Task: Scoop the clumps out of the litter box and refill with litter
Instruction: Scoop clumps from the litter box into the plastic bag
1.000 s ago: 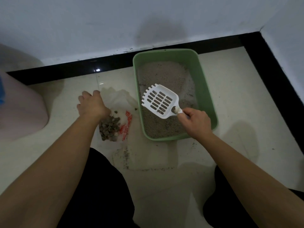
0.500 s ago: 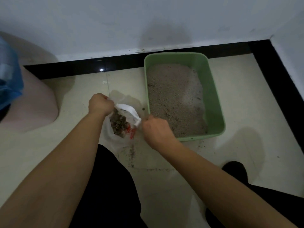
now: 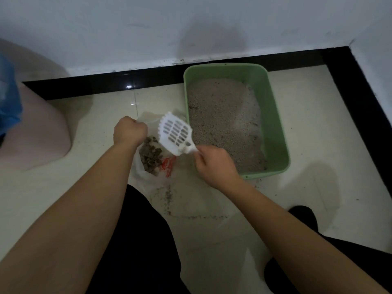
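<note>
Head view, clumps [image 3: 151,156] in bag [image 3: 148,177], litter [image 3: 222,119] in green box [image 3: 275,128]

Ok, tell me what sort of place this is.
Probably an indoor corner of a home, maybe a utility room or bathroom. Glossy cream floor tiles with a black border meet white walls, and a green litter box of grey litter sits on the floor near the wall.

The green litter box [image 3: 275,128] is sitting on the floor near the wall, with grey litter [image 3: 222,124] lying unevenly inside. Just left of it, the white slotted scoop [image 3: 176,133] is tilting, blade up, over the clear bag [image 3: 144,179], which is holding dark clumps [image 3: 151,154].
</note>
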